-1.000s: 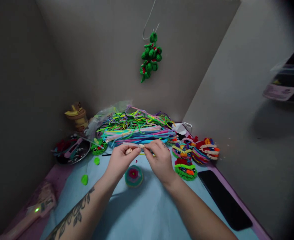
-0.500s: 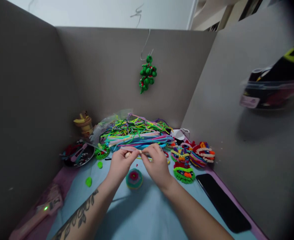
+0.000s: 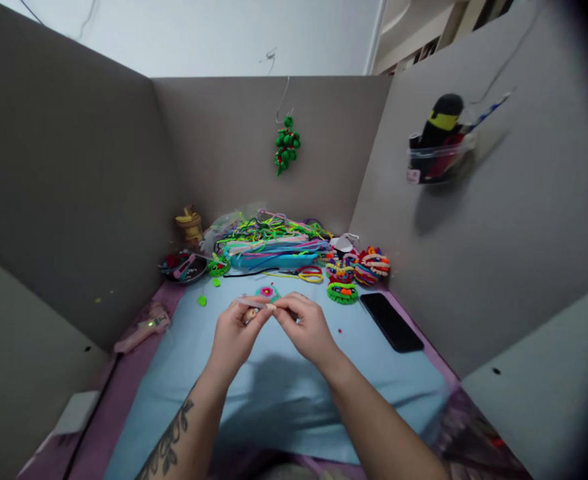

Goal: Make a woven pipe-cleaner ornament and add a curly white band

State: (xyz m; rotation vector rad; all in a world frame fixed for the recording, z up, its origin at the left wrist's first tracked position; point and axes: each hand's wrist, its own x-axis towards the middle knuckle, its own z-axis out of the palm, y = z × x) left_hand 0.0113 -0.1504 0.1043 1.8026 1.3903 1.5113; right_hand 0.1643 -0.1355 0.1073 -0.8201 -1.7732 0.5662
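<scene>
Drawn back, left hand [image 3: 235, 335] and right hand [image 3: 308, 328] pinch a cream piece [image 3: 271, 307]; pink label [image 3: 413, 176] illegible.

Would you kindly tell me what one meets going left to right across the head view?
Pink tool, nearer loose green piece, left hand, small pinched pale piece, right hand, black phone.

Above the blue cloth [image 3: 189, 347], we pinch a small pale piece [image 3: 271, 307] between our left hand [image 3: 239, 330] and right hand [image 3: 305, 325]. Beyond them we see scissors [image 3: 311, 274] and piled fuzzy stems [image 3: 271, 247]; a black phone [image 3: 391, 323] lies to our right, a pink glue gun [image 3: 143, 329] to our left.
</scene>
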